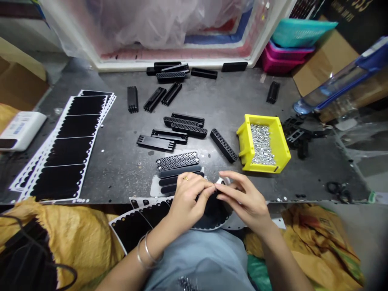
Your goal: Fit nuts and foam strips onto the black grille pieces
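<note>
The left hand (186, 200) and right hand (244, 200) meet just off the near edge of the tabletop (121, 178), their fingers pinched together at the tips above a black scalloped adhesive strip (214, 212); what they pinch is too small to tell. The strip's long axis runs roughly left to right over the lap. Black mesh grilles (178, 161) lie stacked just beyond, near that edge.

The fingers (206, 188) hide what lies between them, above the black sheet (214, 214).
</note>
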`<state>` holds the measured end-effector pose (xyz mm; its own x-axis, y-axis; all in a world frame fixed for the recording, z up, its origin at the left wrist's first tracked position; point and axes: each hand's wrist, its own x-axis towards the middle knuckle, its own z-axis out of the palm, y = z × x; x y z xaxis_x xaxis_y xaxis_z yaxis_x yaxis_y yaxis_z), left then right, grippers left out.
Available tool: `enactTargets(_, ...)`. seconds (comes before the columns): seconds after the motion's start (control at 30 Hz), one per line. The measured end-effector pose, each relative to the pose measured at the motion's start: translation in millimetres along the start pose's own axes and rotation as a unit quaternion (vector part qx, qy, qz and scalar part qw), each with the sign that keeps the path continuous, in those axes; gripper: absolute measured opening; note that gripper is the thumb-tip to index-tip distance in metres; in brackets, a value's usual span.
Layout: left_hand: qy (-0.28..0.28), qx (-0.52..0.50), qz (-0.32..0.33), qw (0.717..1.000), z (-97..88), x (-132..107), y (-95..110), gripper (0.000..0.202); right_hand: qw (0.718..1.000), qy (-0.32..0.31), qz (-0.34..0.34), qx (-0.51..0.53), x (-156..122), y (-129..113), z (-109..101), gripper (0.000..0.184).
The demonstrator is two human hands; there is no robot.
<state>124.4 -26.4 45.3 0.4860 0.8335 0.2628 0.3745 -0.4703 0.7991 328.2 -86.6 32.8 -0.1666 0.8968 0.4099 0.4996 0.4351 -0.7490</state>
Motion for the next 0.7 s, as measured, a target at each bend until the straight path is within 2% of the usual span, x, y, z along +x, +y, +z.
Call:
enactTargets(0.07,0.043,0.041,0.004,0.998,6.8,-3,-5,0.014,0.999,0.014,0.021,0.041,-9,1,-12,0.023)
enactTargets(0.1,0.067,0.071,0.01,0.995,11.4,-5,-7,0.014,0.996,0.043,0.04,0.074,-12,1,-18,0.011)
enactTargets(0.2,0.088,0.155,0.048,0.983,24.9,-9,-12,0.013,0.964,0.169,0.108,0.171,-1,-4,-30,0.024)
enactTargets(0.23,0.079,0.17,0.059,0.981,26.5,-10,-12,0.016,0.957,0.201,0.123,0.167,9,-7,-28,0.021)
enactTargets(0.27,0.072,0.174,0.063,0.98,25.2,-11,-12,0.02,0.96,0.207,0.13,0.133,20,-10,-23,0.017)
enactTargets(0.33,0.078,0.157,0.043,0.983,12.1,-14,-13,0.022,0.982,0.151,0.111,0.009,46,-15,-1,0.026)
enactTargets(0.37,0.095,0.148,0.016,0.984,0.4,-16,-16,0.017,0.991,0.097,0.085,-0.046,59,-16,14,0.031)
enactTargets(0.47,0.172,0.162,-0.108,0.966,-44.8,-23,-38,0.009,0.994,-0.051,-0.018,-0.095,90,-12,62,0.039)
enactTargets(0.5,0.187,0.172,-0.144,0.956,-58.9,-26,-48,0.01,0.992,-0.076,-0.044,-0.093,97,-9,75,0.036)
enactTargets(0.57,0.173,0.168,-0.188,0.952,-79.1,-29,-67,0.013,0.987,-0.104,-0.072,-0.095,107,-3,95,0.023)
enactTargets(0.63,0.142,0.128,-0.206,0.96,-87.1,-30,-81,0.016,0.985,-0.118,-0.079,-0.098,113,2,105,0.017)
enactTargets(0.7,0.131,0.076,-0.216,0.965,-86.2,-29,-88,0.017,0.983,-0.132,-0.08,-0.097,117,5,107,0.017)
